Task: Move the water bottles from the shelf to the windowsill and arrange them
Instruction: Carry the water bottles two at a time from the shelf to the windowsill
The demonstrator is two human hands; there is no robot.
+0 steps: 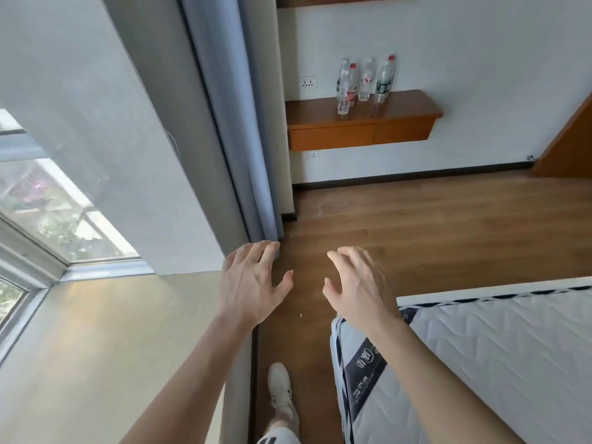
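Observation:
Several clear plastic water bottles (365,81) with red caps stand upright in a cluster on a wooden wall shelf (400,115) across the room. The beige windowsill (105,341) stretches along the lower left, bare where it shows. My left hand (253,283) is held out in front with spread, relaxed fingers and holds nothing. Beside it, my right hand (355,283) hovers with loosely bent fingers, also holding nothing. Both hands are far from the bottles.
A blue-grey curtain (237,123) and a pale blind (96,107) hang left of the shelf. A white mattress (496,363) fills the lower right. Wooden floor (432,232) runs between sill and mattress toward the shelf. A wooden door (570,145) stands far right.

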